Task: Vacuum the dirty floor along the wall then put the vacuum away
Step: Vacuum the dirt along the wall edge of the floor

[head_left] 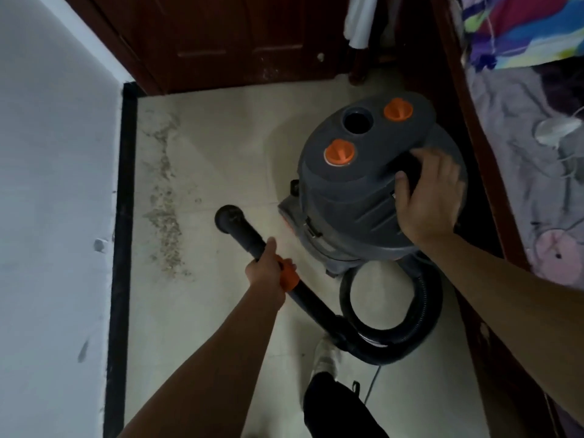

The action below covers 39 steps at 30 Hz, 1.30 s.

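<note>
The left hand [267, 270] is closed around the black vacuum pipe [249, 237] just above its orange collar [289, 276], arm stretched forward and down, so the pipe's round mouth [229, 218] points at the pale floor [221, 137]. The right hand [426, 197] lies palm-down on top of the grey vacuum [363, 184], fingers bent over the handle recess at the rear, thumb spread to the left; its forearm reaches in from the lower right. The vacuum stands on the floor beside the wooden bed frame [474, 137], its black hose [420, 308] looping behind it. A streak of grit [164, 197] lies along the black skirting [123, 216] under the white wall [53, 184], just left of the pipe's mouth.
</note>
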### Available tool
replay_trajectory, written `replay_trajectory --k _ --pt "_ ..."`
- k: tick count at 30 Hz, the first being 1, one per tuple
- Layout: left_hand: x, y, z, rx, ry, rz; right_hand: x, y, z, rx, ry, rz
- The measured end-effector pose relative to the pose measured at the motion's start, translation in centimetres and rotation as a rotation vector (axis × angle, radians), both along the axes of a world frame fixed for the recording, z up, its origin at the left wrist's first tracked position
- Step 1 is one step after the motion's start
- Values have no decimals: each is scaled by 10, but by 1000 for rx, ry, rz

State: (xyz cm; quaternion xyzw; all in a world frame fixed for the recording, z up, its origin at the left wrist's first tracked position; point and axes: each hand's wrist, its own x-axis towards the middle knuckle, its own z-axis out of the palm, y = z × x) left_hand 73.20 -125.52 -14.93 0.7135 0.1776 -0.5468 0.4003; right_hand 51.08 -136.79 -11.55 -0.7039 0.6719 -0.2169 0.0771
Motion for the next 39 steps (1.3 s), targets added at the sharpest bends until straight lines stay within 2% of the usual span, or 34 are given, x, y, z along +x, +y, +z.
replay_trajectory --k 2,4,6,8,9,11,13,15,17,19,21,25,27,32,39 --pt "28 30 -2 24 -3 81 33 32 9 -75 -97 120" --pt "58 62 -2 35 24 148 74 76 6 15 -198 308" --pt "89 93 -4 14 61 201 119 129 -6 343 -250 500" --pt "121 124 -10 -2 81 239 161 183 -23 762 -184 602" --pt "136 139 -14 -10 88 248 180 208 -35 897 -136 634" --pt "165 169 -22 -47 129 257 213 253 -60 1021 -62 682" --pt "193 198 -37 -88 170 257 243 293 -84 1028 -1 688" --pt "225 228 -55 -127 158 224 269 328 -111 949 29 654" --pt "261 261 -79 -129 84 92 288 353 -141 855 52 592" --pt "294 294 -109 -52 -38 -77 298 366 -173 820 98 493" --pt "316 326 -146 48 -147 -160 294 373 -208 845 130 409" --pt "321 377 -238 193 -224 -254 273 383 -281 821 110 336" --pt "314 398 -289 242 -298 -378 267 383 -318 812 79 312" --pt "308 439 -388 279 -494 -709 262 378 -407 921 102 423" --pt "306 546 -481 481 -643 -702 221 394 -475 1021 150 635"
